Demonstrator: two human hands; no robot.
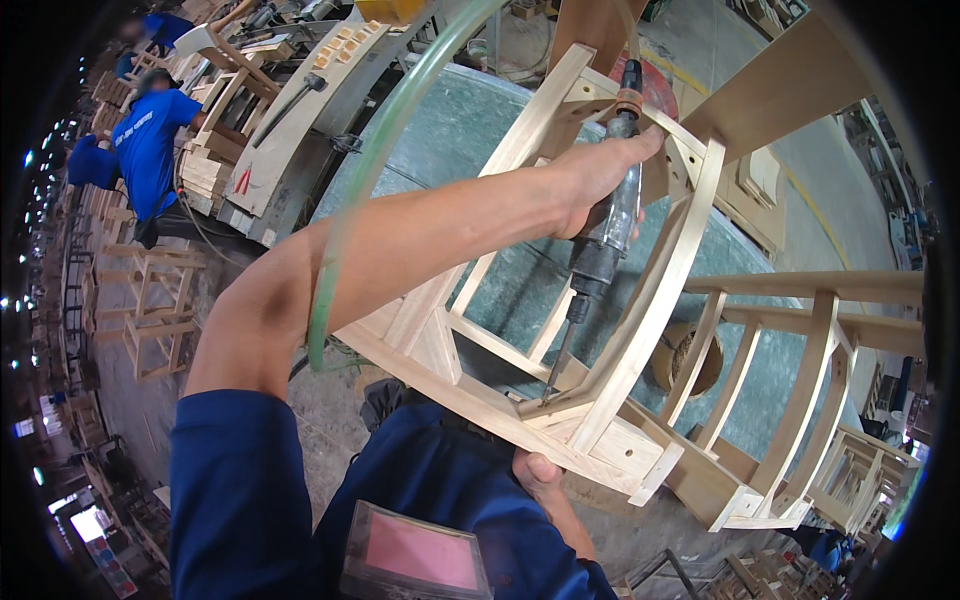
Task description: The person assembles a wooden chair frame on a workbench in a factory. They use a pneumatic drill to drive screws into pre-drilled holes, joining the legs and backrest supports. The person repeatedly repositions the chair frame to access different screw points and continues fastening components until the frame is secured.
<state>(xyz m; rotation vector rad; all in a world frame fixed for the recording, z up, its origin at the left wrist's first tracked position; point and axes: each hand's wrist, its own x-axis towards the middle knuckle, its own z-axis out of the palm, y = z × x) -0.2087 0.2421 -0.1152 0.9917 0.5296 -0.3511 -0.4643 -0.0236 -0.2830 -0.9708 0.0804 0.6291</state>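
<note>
My left hand (600, 180) is wrapped round a black pneumatic screwdriver (603, 235), its thumb lying along the tool's upper part. The long bit slants down to a corner brace (555, 410) inside a pale wooden chair frame (645, 330); the tip appears to meet the wood there. Below the frame's near rail (450, 395), my right hand (541, 472) grips the frame from underneath. Its thumb shows, while the other fingers are hidden by the wood. Pre-drilled holes show in the frame's other corner braces.
Under the frame lies a greenish worktop (450, 120). A translucent green hose (385, 140) crosses in front of my left forearm. Another slatted wooden frame (760, 370) stands at right beside a round wooden-rimmed container (688, 358). At far left, a person in blue (155, 140) works near a bench (300, 110).
</note>
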